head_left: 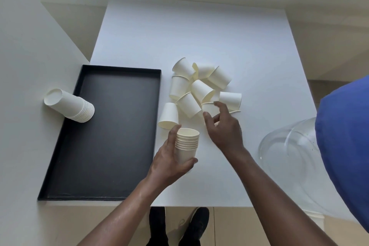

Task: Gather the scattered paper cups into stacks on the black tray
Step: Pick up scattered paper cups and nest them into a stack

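the person's left hand (169,163) is holding an upright stack of nested paper cups (187,145), mouths up, with the thumb along the left side and the fingers wrapping under the lower part; the stack is sitting just above the white table (199,36), right of the black tray (111,130). the right hand (223,128) is reaching into the pile of loose cups (199,90), its fingers spread partly open and curling around one cup (209,109) at the near edge of the pile; whether the fingers are already gripping it cannot be told. the loose cups are lying on their sides or upside down, touching and overlapping one another, just right of the tray's far corner. a second stack (69,106) is lying tilted, bottoms up, leaning over the tray's left rim, partly on the tray and partly on the table. the tray's floor is otherwise bare. a clear bowl (289,152) is sitting at the table's right edge, beside a blue sleeve (347,146). dark shoes (191,225) are showing below the table's near edge.
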`<state>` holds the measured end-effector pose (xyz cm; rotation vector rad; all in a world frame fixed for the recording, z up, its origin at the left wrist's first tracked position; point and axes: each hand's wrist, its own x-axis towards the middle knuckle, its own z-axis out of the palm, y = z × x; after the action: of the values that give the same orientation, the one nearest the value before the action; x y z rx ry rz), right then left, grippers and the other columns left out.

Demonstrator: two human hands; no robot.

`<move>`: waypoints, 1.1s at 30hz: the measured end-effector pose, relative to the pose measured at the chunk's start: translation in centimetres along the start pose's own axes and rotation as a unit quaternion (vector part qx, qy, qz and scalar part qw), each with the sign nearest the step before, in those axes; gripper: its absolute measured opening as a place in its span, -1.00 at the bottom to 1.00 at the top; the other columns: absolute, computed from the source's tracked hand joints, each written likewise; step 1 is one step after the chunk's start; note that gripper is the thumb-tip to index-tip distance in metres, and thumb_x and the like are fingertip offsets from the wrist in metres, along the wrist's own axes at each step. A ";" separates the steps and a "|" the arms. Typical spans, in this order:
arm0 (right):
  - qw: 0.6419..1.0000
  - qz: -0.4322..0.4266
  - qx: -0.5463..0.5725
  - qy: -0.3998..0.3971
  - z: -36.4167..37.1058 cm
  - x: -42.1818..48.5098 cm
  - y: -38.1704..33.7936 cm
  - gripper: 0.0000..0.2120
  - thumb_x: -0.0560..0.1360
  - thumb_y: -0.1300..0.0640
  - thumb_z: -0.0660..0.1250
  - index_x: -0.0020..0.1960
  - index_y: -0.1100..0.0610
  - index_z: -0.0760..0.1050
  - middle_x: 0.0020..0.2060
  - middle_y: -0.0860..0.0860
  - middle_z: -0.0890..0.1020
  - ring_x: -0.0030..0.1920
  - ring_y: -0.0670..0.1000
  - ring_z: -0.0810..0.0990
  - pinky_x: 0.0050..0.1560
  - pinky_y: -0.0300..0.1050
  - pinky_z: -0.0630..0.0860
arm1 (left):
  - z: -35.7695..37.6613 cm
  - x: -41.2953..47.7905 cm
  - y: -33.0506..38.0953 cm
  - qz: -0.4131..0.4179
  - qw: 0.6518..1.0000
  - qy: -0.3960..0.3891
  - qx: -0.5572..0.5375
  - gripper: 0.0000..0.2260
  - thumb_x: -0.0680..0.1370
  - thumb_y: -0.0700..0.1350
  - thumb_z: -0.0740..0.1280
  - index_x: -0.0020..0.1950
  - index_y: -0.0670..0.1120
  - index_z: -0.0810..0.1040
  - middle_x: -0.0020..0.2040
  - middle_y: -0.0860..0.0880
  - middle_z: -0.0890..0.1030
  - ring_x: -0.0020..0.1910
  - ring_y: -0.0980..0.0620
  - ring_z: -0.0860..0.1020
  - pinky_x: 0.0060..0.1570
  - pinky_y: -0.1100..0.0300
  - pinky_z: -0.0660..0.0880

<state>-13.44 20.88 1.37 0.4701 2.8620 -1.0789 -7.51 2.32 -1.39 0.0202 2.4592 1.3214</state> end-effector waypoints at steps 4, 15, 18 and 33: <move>0.975 0.043 -0.193 -0.103 0.4 4.2 -0.1 -0.38 0.57 -0.14 0.30 0.52 0.07 0.21 0.15 0.15 0.65 0.19 0.23 0.62 -0.06 0.00 0.40 | 0.3 -0.3 -0.4 -0.003 1.000 -0.005 0.003 -0.07 0.37 0.11 0.55 0.54 0.36 0.01 0.23 0.08 0.55 0.08 -0.03 0.57 0.07 -0.08 0.60; 0.971 0.041 -0.213 -0.099 -1.2 1.8 -0.3 -0.68 0.58 -0.10 0.33 0.20 0.10 0.50 0.16 0.15 0.49 0.12 0.24 0.58 0.03 0.00 0.45 | 1.0 -0.3 -0.7 -0.006 1.000 -0.015 0.005 -0.04 0.36 0.15 0.53 0.56 0.39 -0.05 0.25 0.09 0.54 0.11 0.01 0.57 0.09 0.00 0.58; 0.993 0.026 -0.108 -0.051 -3.0 0.5 -0.4 -0.75 0.53 -0.10 0.39 0.00 0.09 0.55 0.01 0.11 0.56 0.00 0.19 0.60 -0.07 -0.06 0.44 | 1.0 -0.4 -0.8 -0.005 1.000 -0.019 0.014 -0.02 0.37 0.15 0.53 0.56 0.39 -0.08 0.29 0.09 0.53 0.13 0.00 0.56 0.08 0.04 0.55; 0.980 -0.091 0.010 -0.179 -3.0 -2.5 -0.4 -0.74 0.55 -0.20 0.35 -0.20 -0.08 0.45 -0.21 -0.15 0.61 -0.14 -0.18 0.58 -0.24 -0.26 0.39 | 0.7 -0.5 1.3 0.026 0.999 -0.023 0.009 0.16 0.36 0.18 0.51 0.55 0.35 -0.40 0.21 -0.02 0.64 0.00 -0.06 0.65 -0.05 -0.04 0.62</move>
<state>-10.95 21.87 4.32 0.0074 2.6107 -1.0886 -6.98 3.54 -0.56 0.1201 2.4471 1.3046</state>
